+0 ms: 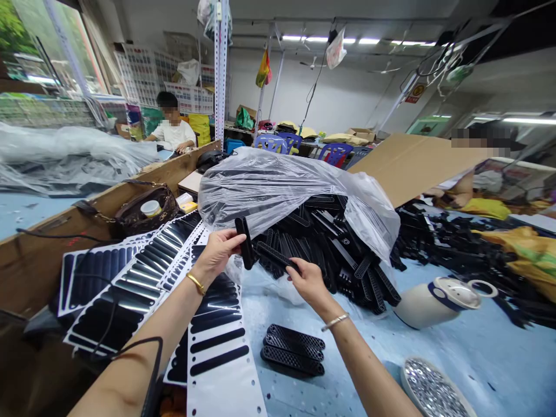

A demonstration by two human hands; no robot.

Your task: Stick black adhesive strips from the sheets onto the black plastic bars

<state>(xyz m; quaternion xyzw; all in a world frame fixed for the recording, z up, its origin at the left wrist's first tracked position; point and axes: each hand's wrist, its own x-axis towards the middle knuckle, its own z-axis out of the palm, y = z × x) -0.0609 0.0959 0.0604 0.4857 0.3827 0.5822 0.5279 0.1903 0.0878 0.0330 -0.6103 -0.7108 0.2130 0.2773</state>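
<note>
The blue worktop (499, 359) has a wooden board (47, 258) along its left edge; open room (speckled) lies toward its near edge. Left hand (220, 250) pinches a near-upright black bar (245, 246); right hand (309, 281), a textured bar (273, 255) beside the pile (324, 249).

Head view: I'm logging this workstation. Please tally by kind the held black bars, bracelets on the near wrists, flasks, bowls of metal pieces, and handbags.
Held black bars: 2
Bracelets: 2
White flask: 1
Bowl of metal pieces: 1
Brown handbag: 1
Total: 7
</note>
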